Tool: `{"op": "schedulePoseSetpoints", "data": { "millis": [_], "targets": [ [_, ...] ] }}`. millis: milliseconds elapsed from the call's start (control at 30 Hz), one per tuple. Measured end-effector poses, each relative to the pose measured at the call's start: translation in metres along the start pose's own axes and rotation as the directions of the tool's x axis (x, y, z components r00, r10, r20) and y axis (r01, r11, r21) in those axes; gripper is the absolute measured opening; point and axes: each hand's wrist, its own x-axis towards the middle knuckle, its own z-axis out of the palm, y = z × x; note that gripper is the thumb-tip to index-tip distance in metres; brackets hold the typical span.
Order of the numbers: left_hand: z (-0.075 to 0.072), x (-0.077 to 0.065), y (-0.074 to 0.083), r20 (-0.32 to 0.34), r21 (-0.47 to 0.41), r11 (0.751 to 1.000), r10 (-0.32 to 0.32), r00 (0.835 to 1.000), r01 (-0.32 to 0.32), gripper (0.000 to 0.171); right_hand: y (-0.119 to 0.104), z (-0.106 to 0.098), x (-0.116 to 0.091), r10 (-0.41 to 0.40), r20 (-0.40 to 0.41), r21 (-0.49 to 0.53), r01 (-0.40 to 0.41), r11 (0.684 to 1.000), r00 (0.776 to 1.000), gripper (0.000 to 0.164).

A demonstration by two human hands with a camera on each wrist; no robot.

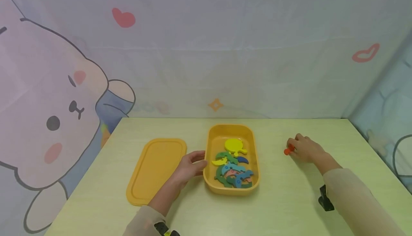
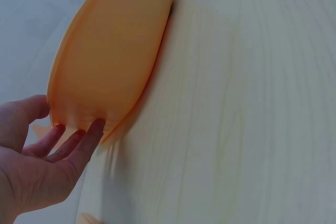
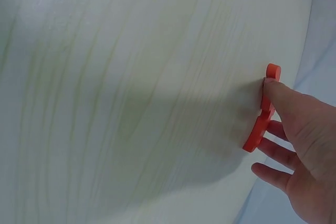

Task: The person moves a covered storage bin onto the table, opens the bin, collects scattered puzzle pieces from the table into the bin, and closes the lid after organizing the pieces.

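Note:
My right hand (image 1: 304,149) pinches a flat, curvy red toy piece (image 3: 257,132) between thumb and fingers, close over the tabletop at the right. Part of the piece is hidden behind the fingers in the head view. My left hand (image 1: 190,167) touches the left side of an orange-yellow plastic box (image 1: 231,191). Its thumb is at the rim and its relaxed, spread fingers rest against the outer wall, as the left wrist view shows. Inside the box lie several flat shaped pieces, among them a round yellow piece (image 1: 233,145), a green piece (image 1: 226,156) and a blue piece (image 1: 243,160).
A matching orange-yellow lid (image 1: 157,168) lies flat on the pale wooden table (image 1: 273,207), left of the box and beside the left forearm. Behind the table hangs a printed curtain (image 1: 244,68) with hearts and a cartoon animal. Black wrist straps show on both sleeves.

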Motion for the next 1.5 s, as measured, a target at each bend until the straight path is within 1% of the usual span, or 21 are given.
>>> {"op": "schedulePoseSetpoints", "data": {
  "millis": [233, 433, 600, 967, 1200, 1500],
  "targets": [
    [0.000, -0.002, 0.002, 0.003, -0.007, 1.000, -0.005, 1.000, 0.005, 0.047, 0.001, 0.001, -0.003, -0.011, -0.006, 0.005, 0.011, 1.000, 1.000, 0.014],
    [0.000, -0.002, 0.002, -0.001, -0.006, 1.000, -0.005, 1.000, 0.005, 0.047, 0.001, 0.001, -0.004, 0.011, -0.010, 0.032, -0.011, 0.999, 1.000, 0.010],
    [0.000, 0.000, 0.000, -0.006, 0.003, 1.000, -0.007, 1.000, 0.007, 0.046, 0.000, 0.003, -0.004, 0.020, -0.022, 0.026, -0.020, 0.999, 1.000, 0.011],
    [0.000, -0.001, -0.001, -0.005, 0.001, 1.000, -0.002, 1.000, 0.002, 0.046, -0.002, 0.007, -0.006, -0.014, -0.095, 0.045, 0.018, 0.999, 0.995, 0.012],
    [0.001, -0.001, -0.001, -0.003, 0.000, 1.000, 0.003, 1.000, -0.003, 0.046, 0.000, 0.011, -0.004, -0.002, -0.098, 0.045, 0.007, 0.999, 0.995, 0.014],
    [0.000, -0.001, -0.002, -0.001, 0.000, 1.000, 0.007, 1.000, -0.007, 0.044, -0.006, 0.008, -0.006, 0.004, -0.099, 0.038, -0.001, 0.999, 0.995, 0.014]
  ]
}}
